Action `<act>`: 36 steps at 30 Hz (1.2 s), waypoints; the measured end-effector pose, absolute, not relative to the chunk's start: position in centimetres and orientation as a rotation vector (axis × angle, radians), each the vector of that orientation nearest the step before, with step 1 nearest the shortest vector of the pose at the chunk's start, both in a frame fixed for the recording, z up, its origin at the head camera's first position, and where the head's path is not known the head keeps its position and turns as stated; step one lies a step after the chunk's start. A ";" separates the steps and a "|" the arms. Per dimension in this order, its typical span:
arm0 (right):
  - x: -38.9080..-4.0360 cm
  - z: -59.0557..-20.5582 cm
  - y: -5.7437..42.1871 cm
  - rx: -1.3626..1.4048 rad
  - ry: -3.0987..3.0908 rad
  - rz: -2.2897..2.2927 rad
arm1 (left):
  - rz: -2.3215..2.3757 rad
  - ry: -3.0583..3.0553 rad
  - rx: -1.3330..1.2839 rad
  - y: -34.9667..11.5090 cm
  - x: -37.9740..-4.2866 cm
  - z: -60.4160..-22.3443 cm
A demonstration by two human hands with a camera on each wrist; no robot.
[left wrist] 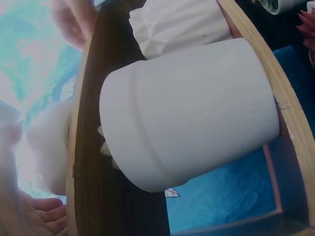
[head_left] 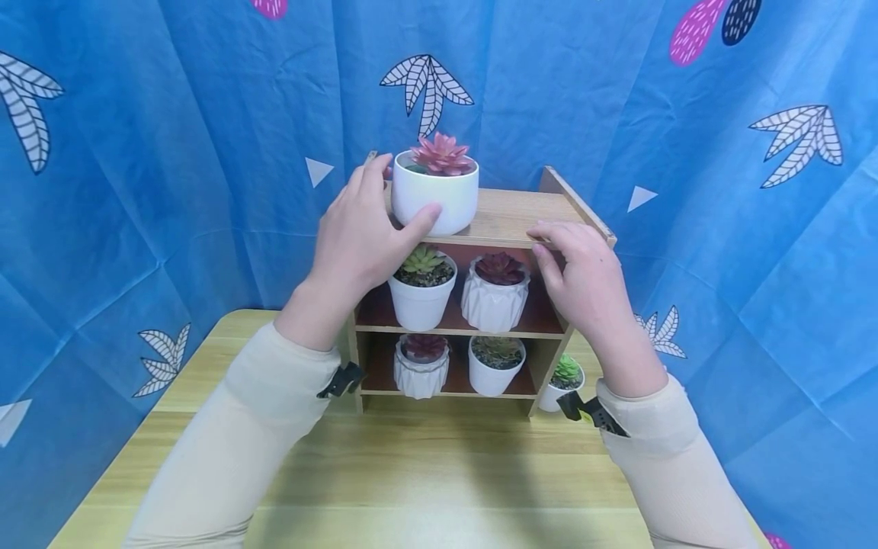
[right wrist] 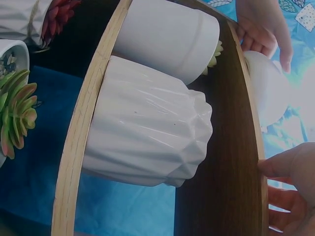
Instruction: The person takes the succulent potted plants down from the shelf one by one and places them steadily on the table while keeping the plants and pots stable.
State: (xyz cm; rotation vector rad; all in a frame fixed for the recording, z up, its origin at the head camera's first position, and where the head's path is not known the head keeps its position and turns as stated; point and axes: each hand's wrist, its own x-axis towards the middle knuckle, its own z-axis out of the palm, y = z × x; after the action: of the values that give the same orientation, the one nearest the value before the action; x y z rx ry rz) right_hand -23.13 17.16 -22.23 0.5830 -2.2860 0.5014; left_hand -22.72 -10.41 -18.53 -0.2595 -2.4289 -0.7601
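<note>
On top of a small wooden shelf stands a white pot with a pink succulent. My left hand holds this pot from its left side, thumb across the front and fingers at the side and behind. My right hand grips the front edge of the top board near its right end, thumb against the edge and fingers over it. Below the board sit a white pot with a green succulent and a ribbed white pot with a dark red succulent.
The lowest tier bears another ribbed pot with a dark red plant and a smooth white pot with a green one. A potted green plant stands right of the shelf on the wooden table. A blue patterned curtain hangs behind.
</note>
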 end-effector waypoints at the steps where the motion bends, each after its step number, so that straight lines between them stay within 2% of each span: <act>1: -23.1 -22.3 17.2 0.583 -2.285 0.500 | -0.771 -2.435 -0.253 -10.3 -22.7 -18.5; 36: -23.7 -22.6 16.8 0.573 -2.274 0.500 | -1.063 -2.505 -0.249 -9.8 -24.4 -17.7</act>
State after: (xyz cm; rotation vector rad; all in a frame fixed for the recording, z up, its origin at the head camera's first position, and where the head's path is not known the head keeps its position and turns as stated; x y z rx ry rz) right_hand -23.68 16.78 -22.56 0.5731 -2.2739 0.4997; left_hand -24.43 -9.79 -17.67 -0.2488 -2.5054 -1.0633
